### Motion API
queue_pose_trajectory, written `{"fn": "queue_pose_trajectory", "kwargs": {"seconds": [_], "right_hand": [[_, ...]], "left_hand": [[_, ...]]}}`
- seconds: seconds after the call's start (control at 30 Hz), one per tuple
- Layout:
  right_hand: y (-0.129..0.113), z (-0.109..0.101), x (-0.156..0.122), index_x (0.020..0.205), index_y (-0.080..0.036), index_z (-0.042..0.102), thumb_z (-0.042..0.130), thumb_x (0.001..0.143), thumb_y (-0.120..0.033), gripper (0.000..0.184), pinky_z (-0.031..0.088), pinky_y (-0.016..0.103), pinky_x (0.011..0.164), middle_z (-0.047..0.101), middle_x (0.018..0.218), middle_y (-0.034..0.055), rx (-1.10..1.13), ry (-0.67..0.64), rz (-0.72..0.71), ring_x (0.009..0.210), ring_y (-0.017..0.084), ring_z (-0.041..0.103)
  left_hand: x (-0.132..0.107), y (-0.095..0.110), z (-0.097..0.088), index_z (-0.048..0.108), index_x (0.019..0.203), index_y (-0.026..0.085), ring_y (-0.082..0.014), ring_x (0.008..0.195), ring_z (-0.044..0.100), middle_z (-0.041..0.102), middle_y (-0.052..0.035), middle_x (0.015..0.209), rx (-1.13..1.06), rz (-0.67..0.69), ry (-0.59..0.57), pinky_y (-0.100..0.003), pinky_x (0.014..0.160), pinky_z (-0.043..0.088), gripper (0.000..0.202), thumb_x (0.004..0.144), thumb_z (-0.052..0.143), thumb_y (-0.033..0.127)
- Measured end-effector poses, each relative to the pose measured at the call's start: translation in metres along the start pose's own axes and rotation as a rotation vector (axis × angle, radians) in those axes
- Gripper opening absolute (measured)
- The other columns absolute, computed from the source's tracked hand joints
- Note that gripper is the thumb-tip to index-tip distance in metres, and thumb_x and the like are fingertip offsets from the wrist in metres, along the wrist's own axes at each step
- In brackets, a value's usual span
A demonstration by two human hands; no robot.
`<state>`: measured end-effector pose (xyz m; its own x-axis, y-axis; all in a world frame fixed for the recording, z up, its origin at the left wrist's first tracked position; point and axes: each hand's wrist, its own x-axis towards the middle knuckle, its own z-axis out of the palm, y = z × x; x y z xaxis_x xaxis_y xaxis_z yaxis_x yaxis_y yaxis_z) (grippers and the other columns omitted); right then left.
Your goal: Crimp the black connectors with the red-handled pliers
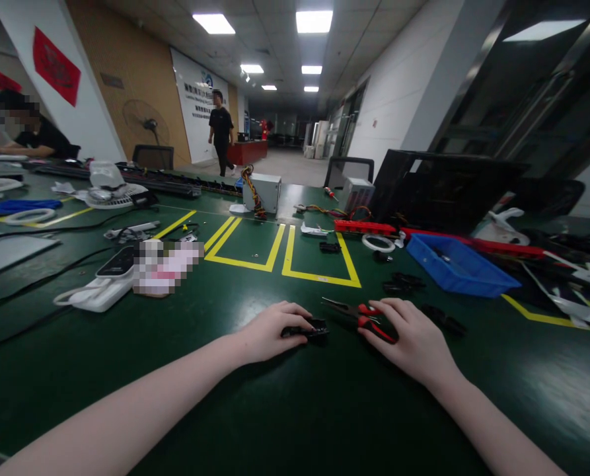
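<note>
Low on the green table, my left hand (277, 332) is closed round a small black plastic part (318, 328), whose right end sticks out past the fingertips. My right hand (408, 337) grips the red and black handles of needle-nose pliers (341, 306). Their jaws point left toward the black part, apart from it, with a narrow gap showing at the tips. Just beyond and to the right of my right hand lie more black plastic parts (402, 283). Another dark part (444, 320) is partly hidden behind that hand.
Yellow tape rectangles (319, 279) mark the table (215, 410). A blue tray (460, 268) stands at right, before a black monitor-like panel (438, 188). A white power strip (104, 291) with cables lies left. A metal power supply (267, 192) stands behind. One person (221, 132) walks beyond; another (37, 129) sits left.
</note>
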<state>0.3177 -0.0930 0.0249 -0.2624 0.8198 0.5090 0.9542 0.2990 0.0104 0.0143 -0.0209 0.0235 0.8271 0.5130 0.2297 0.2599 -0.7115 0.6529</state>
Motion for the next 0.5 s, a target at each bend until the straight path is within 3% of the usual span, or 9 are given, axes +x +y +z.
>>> {"fn": "queue_pose_trajectory", "kwargs": {"seconds": [0.33,0.5], "right_hand": [[-0.0063,-0.0038,-0.0029,0.118,-0.019,0.064,0.069,0.082,-0.041,0.042,0.059,0.037,0.074,0.07,0.106,0.0118,0.108,0.059,-0.26,0.091,0.024,0.068],[-0.0042,-0.005,-0.0047,0.118,-0.02,0.064,0.07,0.082,-0.039,0.042,0.06,0.036,0.074,0.071,0.105,0.0117,0.145,0.097,-0.264,0.09,0.023,0.069]], "left_hand": [[0.0018,-0.0111,0.0094,0.073,0.103,0.02,-0.0213,0.117,0.062,0.065,-0.0063,0.128,-0.155,-0.059,0.077,-0.038,0.104,0.048,0.018,0.087,0.068,0.014],[0.0025,-0.0077,0.0095,0.072,0.102,0.019,-0.0209,0.114,0.063,0.065,-0.0064,0.124,-0.153,-0.06,0.086,-0.038,0.103,0.049,0.019,0.086,0.068,0.012]]}}
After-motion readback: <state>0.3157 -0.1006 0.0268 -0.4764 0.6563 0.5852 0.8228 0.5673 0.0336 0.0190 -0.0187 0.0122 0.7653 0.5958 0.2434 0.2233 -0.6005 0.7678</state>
